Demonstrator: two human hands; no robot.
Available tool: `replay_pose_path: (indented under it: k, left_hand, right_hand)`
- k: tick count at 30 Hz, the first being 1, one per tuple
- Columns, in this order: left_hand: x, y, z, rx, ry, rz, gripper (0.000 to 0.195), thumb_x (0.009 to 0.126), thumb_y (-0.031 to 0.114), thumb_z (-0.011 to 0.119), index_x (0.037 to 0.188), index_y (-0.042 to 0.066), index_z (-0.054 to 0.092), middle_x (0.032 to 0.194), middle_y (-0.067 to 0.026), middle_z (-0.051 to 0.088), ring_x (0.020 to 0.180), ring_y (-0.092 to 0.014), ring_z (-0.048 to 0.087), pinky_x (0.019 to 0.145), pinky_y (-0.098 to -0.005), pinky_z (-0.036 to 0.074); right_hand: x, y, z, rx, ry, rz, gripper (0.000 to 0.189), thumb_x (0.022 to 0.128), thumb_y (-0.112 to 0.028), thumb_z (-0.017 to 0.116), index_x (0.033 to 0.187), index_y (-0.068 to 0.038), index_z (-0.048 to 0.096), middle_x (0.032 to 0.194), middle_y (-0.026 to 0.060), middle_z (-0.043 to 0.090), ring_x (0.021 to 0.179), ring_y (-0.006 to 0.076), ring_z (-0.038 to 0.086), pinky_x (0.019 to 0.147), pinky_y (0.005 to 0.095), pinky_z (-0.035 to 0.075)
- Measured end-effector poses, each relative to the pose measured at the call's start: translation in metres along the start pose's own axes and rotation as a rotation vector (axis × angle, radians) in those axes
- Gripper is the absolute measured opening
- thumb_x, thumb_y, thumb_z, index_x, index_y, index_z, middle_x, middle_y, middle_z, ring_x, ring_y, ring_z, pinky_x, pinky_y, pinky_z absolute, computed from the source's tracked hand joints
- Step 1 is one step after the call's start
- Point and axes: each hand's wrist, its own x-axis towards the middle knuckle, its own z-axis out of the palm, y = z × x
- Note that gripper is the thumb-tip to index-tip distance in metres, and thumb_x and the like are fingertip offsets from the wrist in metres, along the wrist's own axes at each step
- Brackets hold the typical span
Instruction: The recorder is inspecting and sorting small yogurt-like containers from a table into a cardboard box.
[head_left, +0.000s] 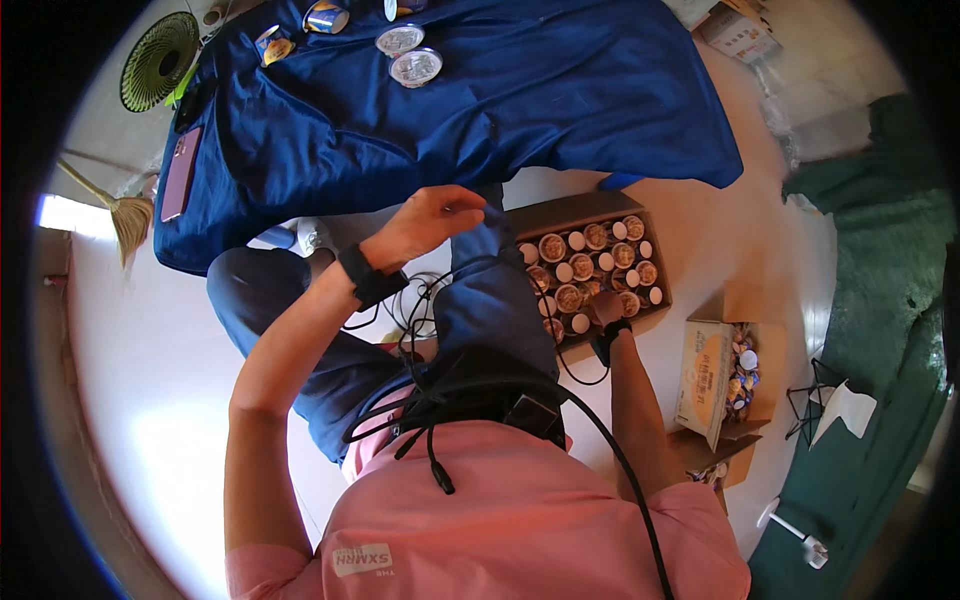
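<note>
My left hand (435, 221) is raised over my lap, near the front edge of the blue cloth (480, 112). Nothing shows in it, and a gap separates thumb and fingers. To the right, my right hand (606, 306) reaches down into an open cardboard box (577, 206) on the floor. Rows of small cups fill this box, some with clear tops over brown contents (568, 298), others showing white round ends (580, 323). My right fingers are partly hidden among the cups, so their grip is unclear. Both wrists wear black bands.
On the cloth-covered table lie two round clear-lidded containers (415, 67), blue-and-yellow cups (326, 16) and a phone (181, 174). Another open carton (705, 375) holds more small packs at right. Black cables (600, 420) cross my lap. A fan (159, 61) and a broom (129, 221) stand left.
</note>
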Motion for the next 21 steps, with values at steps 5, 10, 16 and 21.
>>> replay_pose_path:
  k: [5, 10, 16, 21]
  left_hand:
    - [-0.009, 0.012, -0.018, 0.001, 0.007, 0.017, 0.033, 0.093, 0.019, 0.061, 0.120, 0.000, 0.059, 0.104, -0.0051, 0.065, 0.099, -0.013, 0.058, 0.086, -0.0253, 0.044]
    - [-0.018, 0.001, -0.042, -0.070, 0.025, 0.012, 0.033, 0.092, 0.022, 0.062, 0.118, 0.001, 0.060, 0.100, -0.0049, 0.065, 0.094, -0.012, 0.059, 0.083, -0.0260, 0.045]
    - [-0.022, -0.035, -0.073, -0.011, 0.071, -0.180, 0.034, 0.094, 0.026, 0.060, 0.119, 0.003, 0.061, 0.102, -0.0054, 0.066, 0.097, -0.014, 0.061, 0.086, -0.0278, 0.046]
    - [-0.023, -0.044, -0.077, -0.135, 0.060, -0.137, 0.035, 0.094, 0.028, 0.059, 0.120, 0.004, 0.060, 0.103, -0.0058, 0.066, 0.097, -0.015, 0.062, 0.088, -0.0290, 0.047]
  right_hand:
    - [-0.038, -0.061, -0.029, 0.615, 0.143, -0.045, 0.036, 0.089, -0.021, 0.063, 0.115, 0.003, 0.061, 0.097, 0.0125, 0.068, 0.082, 0.0241, 0.066, 0.066, 0.0332, 0.051]
    - [-0.069, -0.095, -0.040, 1.080, 0.202, -0.061, 0.031, 0.092, -0.024, 0.061, 0.114, -0.001, 0.061, 0.098, 0.0052, 0.067, 0.085, 0.0153, 0.065, 0.074, 0.0300, 0.052]
    - [-0.073, -0.016, -0.069, 0.946, 0.409, -0.256, 0.025, 0.089, -0.024, 0.062, 0.107, -0.007, 0.064, 0.100, 0.0031, 0.067, 0.088, 0.0158, 0.065, 0.071, 0.0309, 0.051]
    - [-0.120, 0.103, -0.131, 1.145, 0.710, 0.219, 0.020, 0.090, -0.024, 0.057, 0.106, -0.014, 0.061, 0.098, 0.0006, 0.067, 0.094, 0.0156, 0.062, 0.080, 0.0414, 0.045]
